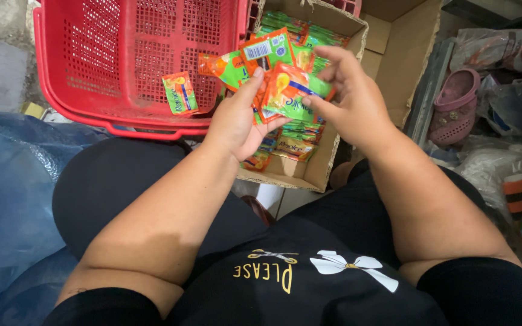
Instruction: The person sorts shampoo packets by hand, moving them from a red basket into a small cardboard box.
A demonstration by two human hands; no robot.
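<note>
A seated person's left hand [237, 124] and right hand [348, 96] pinch a strip of orange-and-green sachets [273, 75] between thumbs and fingers — held above an open cardboard box [309, 172] of more sachets, beside a red plastic basket [92, 72] where one loose sachet [180, 92] lies.

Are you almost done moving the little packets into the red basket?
Barely started, it seems. One sachet lies in the red basket. The left hand and right hand hold a strip of orange-green sachets between them. Many more packets fill the cardboard box.
</note>
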